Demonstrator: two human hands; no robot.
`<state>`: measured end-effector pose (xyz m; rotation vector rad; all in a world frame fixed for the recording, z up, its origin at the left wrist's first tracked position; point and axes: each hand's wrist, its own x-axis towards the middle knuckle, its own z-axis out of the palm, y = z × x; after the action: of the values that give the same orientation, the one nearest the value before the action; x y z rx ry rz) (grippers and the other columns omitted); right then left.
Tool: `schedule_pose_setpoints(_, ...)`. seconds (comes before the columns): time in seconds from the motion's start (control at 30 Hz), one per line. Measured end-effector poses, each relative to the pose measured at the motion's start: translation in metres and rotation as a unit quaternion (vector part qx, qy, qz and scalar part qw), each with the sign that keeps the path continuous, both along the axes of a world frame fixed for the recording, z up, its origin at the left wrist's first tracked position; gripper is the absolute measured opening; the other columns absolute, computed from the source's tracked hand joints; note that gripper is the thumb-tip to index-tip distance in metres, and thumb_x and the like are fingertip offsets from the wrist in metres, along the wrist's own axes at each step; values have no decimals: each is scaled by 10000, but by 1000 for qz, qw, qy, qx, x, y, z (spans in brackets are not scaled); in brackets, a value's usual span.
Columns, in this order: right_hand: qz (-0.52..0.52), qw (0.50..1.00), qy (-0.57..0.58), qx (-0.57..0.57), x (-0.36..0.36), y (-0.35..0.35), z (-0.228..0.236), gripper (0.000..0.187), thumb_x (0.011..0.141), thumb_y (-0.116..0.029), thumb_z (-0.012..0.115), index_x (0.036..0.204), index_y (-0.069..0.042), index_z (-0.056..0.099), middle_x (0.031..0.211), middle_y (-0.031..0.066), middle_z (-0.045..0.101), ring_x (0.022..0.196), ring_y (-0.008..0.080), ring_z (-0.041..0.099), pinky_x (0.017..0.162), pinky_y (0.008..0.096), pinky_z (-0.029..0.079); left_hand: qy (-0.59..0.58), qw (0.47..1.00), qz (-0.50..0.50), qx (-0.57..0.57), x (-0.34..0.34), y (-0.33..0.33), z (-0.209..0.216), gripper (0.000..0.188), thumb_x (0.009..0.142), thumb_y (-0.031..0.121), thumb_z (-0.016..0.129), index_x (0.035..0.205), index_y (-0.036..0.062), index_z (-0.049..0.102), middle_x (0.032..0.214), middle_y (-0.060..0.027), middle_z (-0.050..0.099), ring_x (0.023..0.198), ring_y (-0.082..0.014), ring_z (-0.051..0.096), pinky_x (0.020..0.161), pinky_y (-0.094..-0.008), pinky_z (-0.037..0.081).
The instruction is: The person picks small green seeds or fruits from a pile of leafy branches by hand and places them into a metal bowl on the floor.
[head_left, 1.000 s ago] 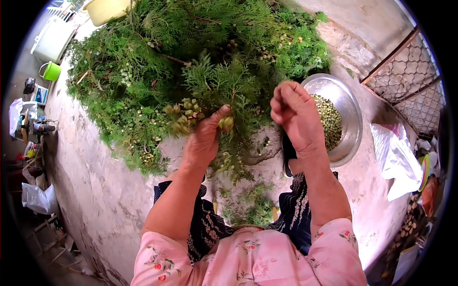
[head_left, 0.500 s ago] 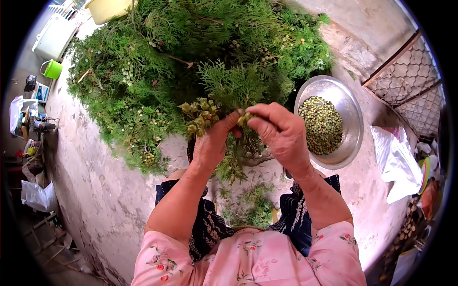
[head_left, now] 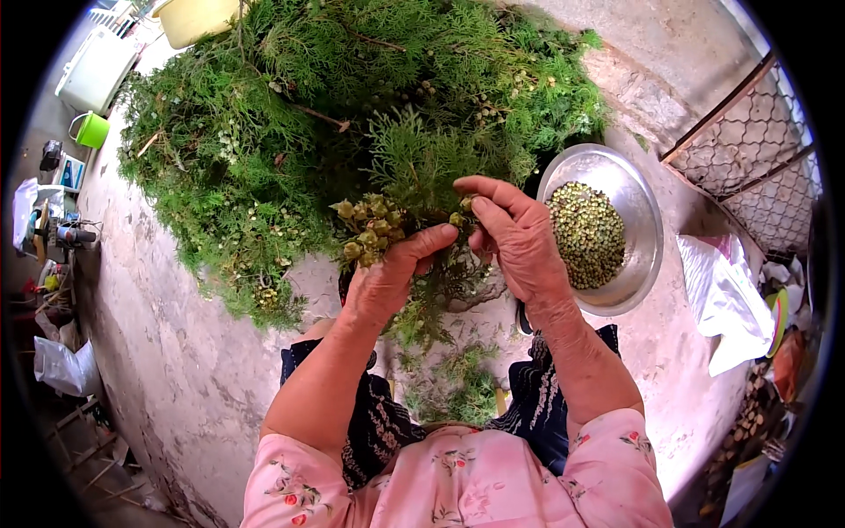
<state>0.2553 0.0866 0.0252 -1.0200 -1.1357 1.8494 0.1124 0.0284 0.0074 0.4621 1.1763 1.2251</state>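
Green sprig [head_left: 407, 151], likely light, springy, best held by stem, is being gripped in closed left hand [head_left: 385, 271]; half-curled right hand [head_left: 524, 251] is being held at cone [head_left: 466, 204], pinch unclear.

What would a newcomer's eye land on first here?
Probably the huge heap of green branches, filling the upper middle and left. Next, the shiny metal basin right of centre, partly filled with small greenish pods. Near the middle, the left hand grips a pod-bearing sprig, with the right hand close beside it.
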Motion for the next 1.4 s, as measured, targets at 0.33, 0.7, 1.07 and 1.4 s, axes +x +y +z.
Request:
schedule_pose_setpoints(0.33, 44, 964, 171, -197, -1, 0, -13, 186, 856, -232, 582, 852, -47, 571, 633, -35, 458, 509, 45, 436, 396, 183, 344, -49, 999, -15, 4, -4, -2, 4, 191, 711, 77, 662, 901, 77, 636, 843, -9, 641, 734, -123, 586, 669, -240, 448)
schedule_pose_setpoints(0.7, -7, 971, 181, -158, 0, 7, -1, 222, 908, -248, 472, 889, -31, 516, 780, 50, 545, 560, 86, 502, 432, 229, 390, -59, 998, 16, -10, -6, -4, -8, 197, 690, 108, 701, 876, 81, 643, 820, 5, 631, 733, -109, 557, 644, -240, 414)
schedule_pose_setpoints(1.07, 60, 921, -83, 375, -7, 4, -13, 185, 784, -38, 621, 968, -19, 613, 770, 2, 524, 642, 59, 486, 547, 200, 384, -45, 998, 54, -3, 1, -3, 11, 87, 714, 83, 666, 780, 90, 610, 699, 35, 554, 556, -67, 431, 508, -211, 330)
schedule_pose_setpoints(1.4, -68, 966, 185, -164, 6, 17, 2, 132, 889, -119, 483, 899, -17, 566, 685, 52, 570, 537, 115, 521, 446, 223, 421, -196, 973, 120, 21, -30, 4, -10, 143, 813, 177, 568, 883, 53, 555, 713, -46, 559, 637, -194, 504, 604, -322, 438)
